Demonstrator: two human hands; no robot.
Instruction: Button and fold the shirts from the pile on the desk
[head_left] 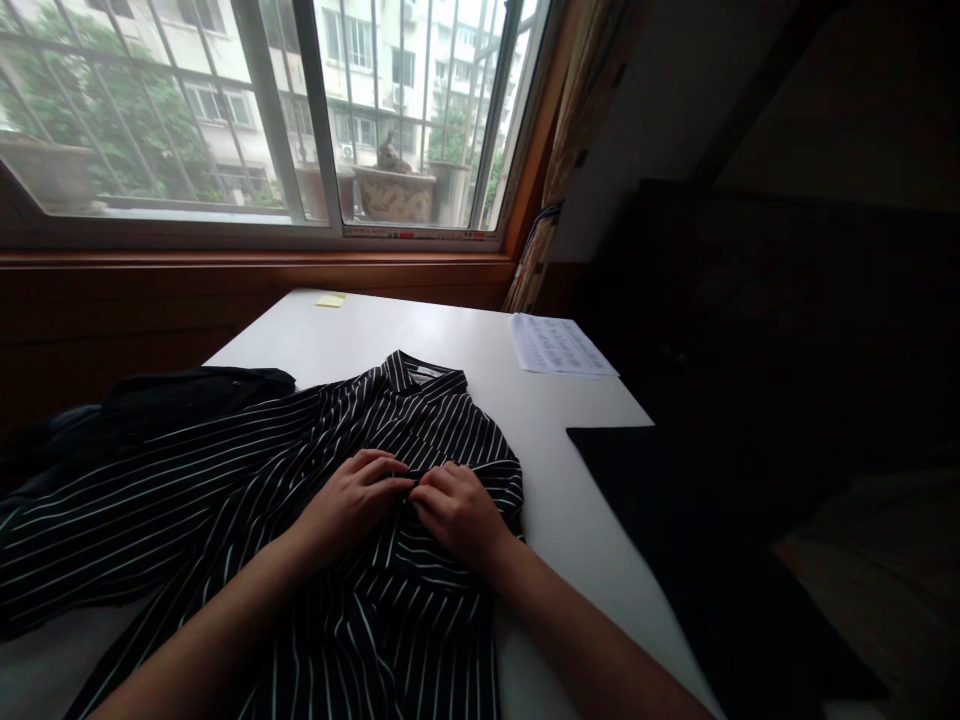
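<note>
A black shirt with white stripes (262, 470) lies spread on the white table (480, 335), its collar toward the window and one long sleeve stretched to the left. Over the middle of its front, my left hand (358, 495) pinches the fabric between thumb and fingers. Close beside it, my right hand (457, 505) grips the same cloth with bent fingers. The fingertips of both hands almost meet at the front opening. Any button between them is too small or hidden to make out.
Dark folded clothing (187, 400) lies at the table's left edge. Printed sheets (562, 345) rest at the far right corner, and a yellow sticky note (330, 299) sits at the far left. A dark cloth (637, 500) overhangs the right edge. Behind stands a barred window (360, 120).
</note>
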